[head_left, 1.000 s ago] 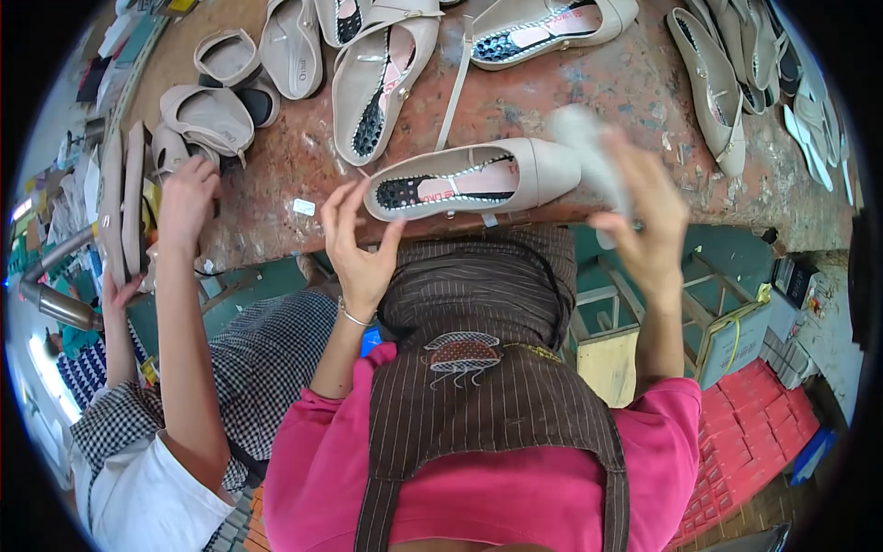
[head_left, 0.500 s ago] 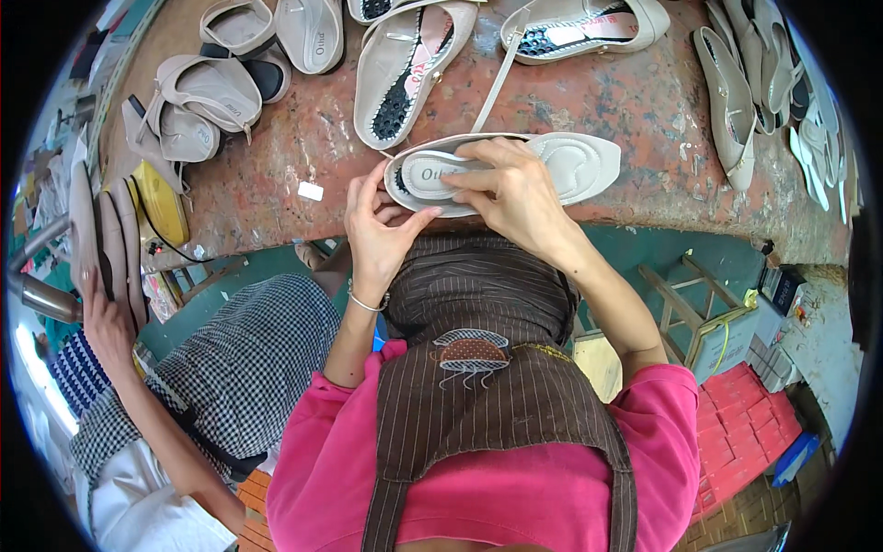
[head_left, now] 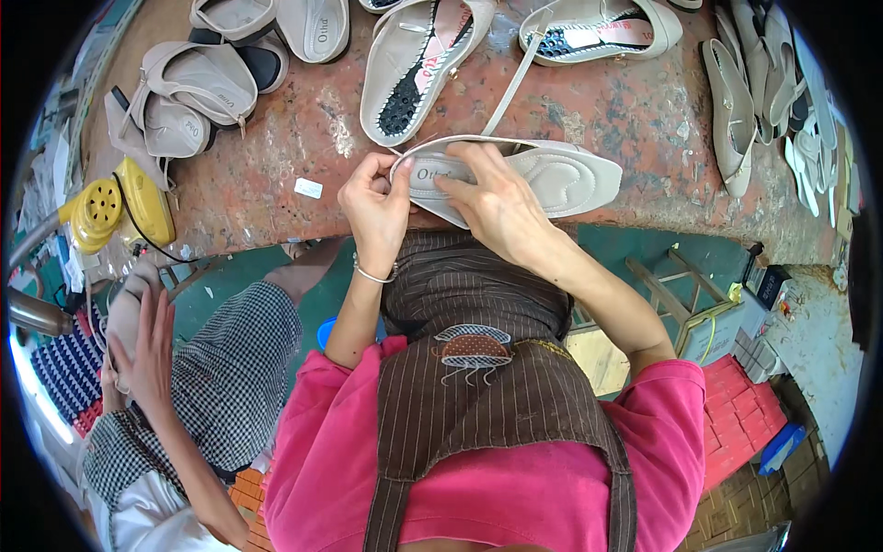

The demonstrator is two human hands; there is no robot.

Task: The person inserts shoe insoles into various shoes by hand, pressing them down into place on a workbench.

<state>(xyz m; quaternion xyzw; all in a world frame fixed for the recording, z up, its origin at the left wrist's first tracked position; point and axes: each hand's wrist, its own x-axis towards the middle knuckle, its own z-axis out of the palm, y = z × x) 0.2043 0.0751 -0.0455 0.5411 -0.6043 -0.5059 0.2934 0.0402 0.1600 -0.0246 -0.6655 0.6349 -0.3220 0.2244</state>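
- Right at the near edge of the paint-scarred workbench (head_left: 644, 124) lies a beige shoe (head_left: 504, 142), lengthwise along it, with a pale insole (head_left: 556, 184) in its heel end and reaching over the forepart.
- The worker's left hand (head_left: 375, 198) is at that same near edge, on the heel of the shoe; thumb and forefinger come together on the rim, as far as I can see.
- The right hand (head_left: 497, 198) comes over the bench edge too, its bent fingers parted and their tips resting down on the insole's heel part. Whether they grip anything, I can't tell from here.
- On the bench's top, to the left of the left hand, there's a small white label (head_left: 308, 188).
- Farther back on the bench, an open shoe (head_left: 423, 78) with a black-and-pink lining points away, and another lined shoe (head_left: 598, 35) lies sideways to its right; a thin strap (head_left: 518, 81) slants toward the near edge.
- Beige sandals (head_left: 198, 83) crowd the bench's far left, and a yellow tool (head_left: 147, 202) with a black cable sits at its near left corner.
- Toward the bench's right end I see a beige flat (head_left: 731, 120) and, beyond it, some slim white pieces (head_left: 800, 179).
- Just off the bench's left corner, a co-worker's hand (head_left: 152, 354), fingers straight, is against a pale beige piece (head_left: 126, 317).
- Below the bench, on the right, are stacked red boxes (head_left: 736, 405).
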